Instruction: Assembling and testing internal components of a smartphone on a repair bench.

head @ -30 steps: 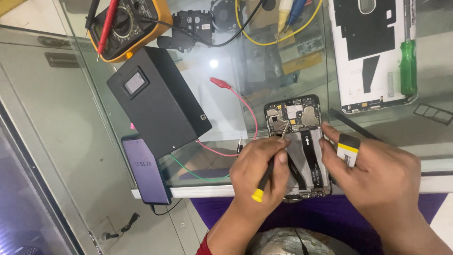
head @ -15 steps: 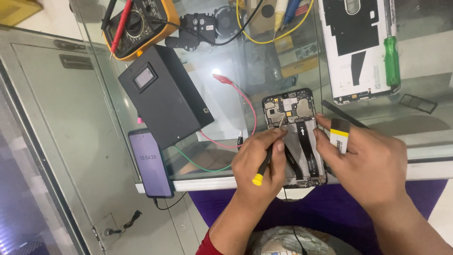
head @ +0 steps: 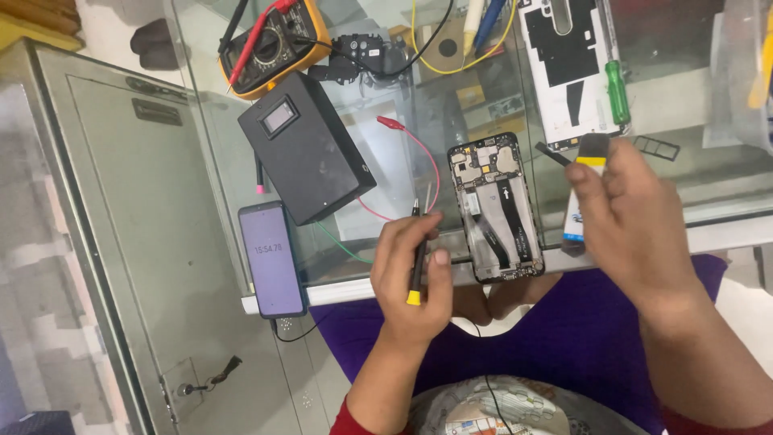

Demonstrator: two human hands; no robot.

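Nearest me, my left hand [head: 411,278] had drawn back off the opened phone [head: 497,208] and sat just left of it at the near edge of the bench [head: 362,286]. Its grip was pressed together around a thin screwdriver [head: 416,251] with a yellow butt, the tip pointing away from me and touching nothing. Half a second before, that tip had been down among the parts at the top of the phone.

My right hand [head: 632,217] had lifted clear too. A moment earlier it had rested against the phone's right side; now it hung well to the right of it, the grip pinching a small flat part [head: 581,181], white with a yellow band and a dark end, held upright above the glass.

So the phone lay alone between my hands, back off, its board and black flex cables bare, its near end reaching the edge of the bench. I judged the prying or unscrewing there was finished for the moment and the part was free in my fingers.

To the left, a second phone [head: 272,258] with a lit screen lay near the edge, beside a black box [head: 306,149]. Farther off lay a red clip lead [head: 390,123], then the yellow multimeter [head: 274,40], the white back cover [head: 572,68] and a green-handled screwdriver [head: 617,90].
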